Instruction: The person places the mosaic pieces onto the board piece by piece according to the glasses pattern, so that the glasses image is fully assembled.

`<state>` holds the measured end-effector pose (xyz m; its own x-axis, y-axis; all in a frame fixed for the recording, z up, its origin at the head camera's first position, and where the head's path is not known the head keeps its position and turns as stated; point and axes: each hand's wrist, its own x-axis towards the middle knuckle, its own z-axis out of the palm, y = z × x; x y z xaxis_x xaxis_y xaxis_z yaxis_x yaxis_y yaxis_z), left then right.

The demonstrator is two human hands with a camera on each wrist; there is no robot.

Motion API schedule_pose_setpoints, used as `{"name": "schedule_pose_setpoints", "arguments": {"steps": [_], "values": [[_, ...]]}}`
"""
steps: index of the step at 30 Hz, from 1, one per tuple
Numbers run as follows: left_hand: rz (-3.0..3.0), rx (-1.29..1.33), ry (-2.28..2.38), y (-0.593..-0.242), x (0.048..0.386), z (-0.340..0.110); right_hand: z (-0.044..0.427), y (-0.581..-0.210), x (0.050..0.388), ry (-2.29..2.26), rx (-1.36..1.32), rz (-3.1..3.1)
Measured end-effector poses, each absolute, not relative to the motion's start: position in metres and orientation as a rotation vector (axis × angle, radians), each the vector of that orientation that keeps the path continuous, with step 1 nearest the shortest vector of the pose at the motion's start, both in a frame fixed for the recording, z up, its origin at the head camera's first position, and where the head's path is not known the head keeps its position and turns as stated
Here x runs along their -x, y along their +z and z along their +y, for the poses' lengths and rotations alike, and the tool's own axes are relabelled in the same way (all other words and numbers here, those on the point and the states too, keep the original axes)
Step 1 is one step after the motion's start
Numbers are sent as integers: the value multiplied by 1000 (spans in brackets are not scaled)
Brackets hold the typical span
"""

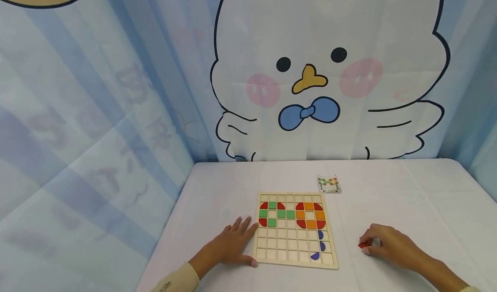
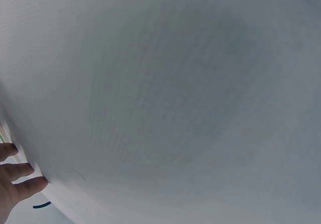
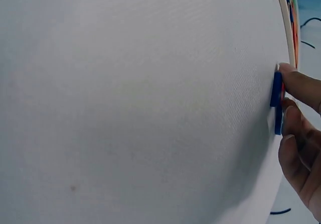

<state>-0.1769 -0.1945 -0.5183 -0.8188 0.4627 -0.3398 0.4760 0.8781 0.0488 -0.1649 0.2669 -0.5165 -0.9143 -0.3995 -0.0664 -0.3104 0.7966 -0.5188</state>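
Note:
A square wooden grid board (image 1: 293,264) lies on the table with red quarter-round, green square and orange square tiles in its upper rows. Down its lower right sit blue half-round tiles (image 1: 322,246). My left hand (image 1: 234,242) rests with spread fingers at the board's left edge; its fingertips also show in the left wrist view. To the right of the board, my right hand (image 1: 392,244) pinches small tiles between thumb and fingers. A red tile (image 1: 363,245) shows in the head view, and blue tiles (image 3: 276,89) in the right wrist view; their full shapes are hidden.
A small pattern card (image 1: 328,184) with a similar coloured grid lies behind the board's far right corner. White cloth (image 1: 221,184) covers the table. A curtain with a cartoon bird (image 1: 310,141) hangs behind its far edge.

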Motion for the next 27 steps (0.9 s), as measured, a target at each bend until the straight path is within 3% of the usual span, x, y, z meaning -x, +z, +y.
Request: {"name": "schedule_pose_setpoints", "arguments": {"steps": [6,27], "values": [[2705,-697,-57,-519,177,-195,263,-517,166,-707,484,2835],[2703,-676,-46,-513,175,-192,246,-504,179,-975,665,2576]]}}
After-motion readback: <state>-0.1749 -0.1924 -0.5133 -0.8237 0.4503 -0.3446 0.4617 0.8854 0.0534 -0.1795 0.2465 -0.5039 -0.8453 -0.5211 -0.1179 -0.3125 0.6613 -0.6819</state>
